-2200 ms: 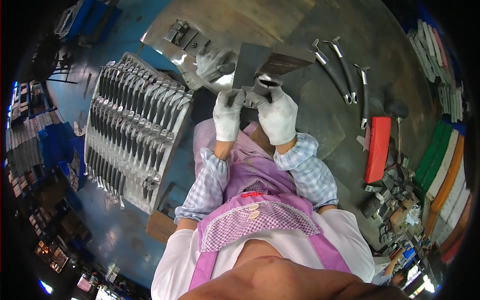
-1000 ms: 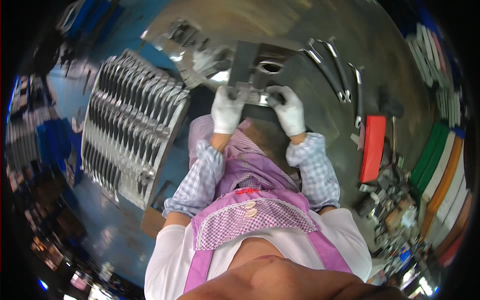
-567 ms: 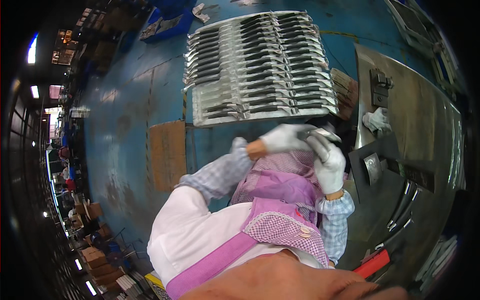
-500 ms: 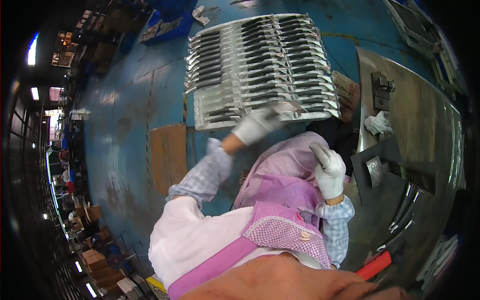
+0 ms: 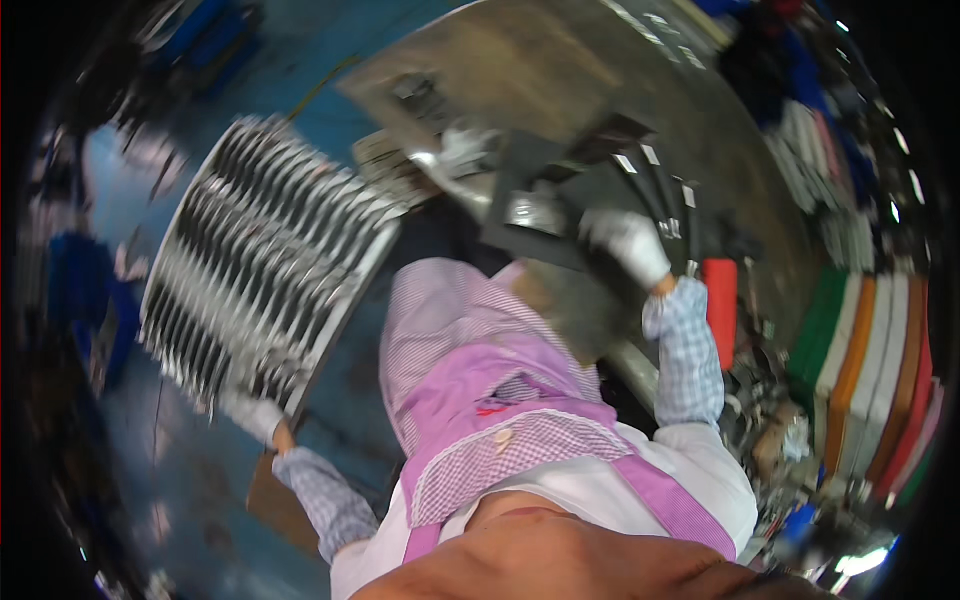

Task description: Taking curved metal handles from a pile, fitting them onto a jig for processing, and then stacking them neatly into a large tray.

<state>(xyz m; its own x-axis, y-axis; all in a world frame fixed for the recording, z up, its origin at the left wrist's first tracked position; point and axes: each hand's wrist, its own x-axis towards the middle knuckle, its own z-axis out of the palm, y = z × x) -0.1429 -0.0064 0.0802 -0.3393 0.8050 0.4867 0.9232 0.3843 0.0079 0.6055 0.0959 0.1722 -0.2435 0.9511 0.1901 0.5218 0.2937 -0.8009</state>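
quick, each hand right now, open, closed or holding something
Left hand: at the edge of the tray; blur hides whether it's open or holding anything.
Right hand: over the table; also too blurred to tell.

The surface [image 5: 545, 65] carries a dark plate [image 5: 522, 165] at one o'clock. Black handles [image 5: 664, 192] lie at two, a red box [image 5: 720, 312] at three.

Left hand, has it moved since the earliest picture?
Yes: the left hand moved left, from beside the dark plate to the near end of the tray.
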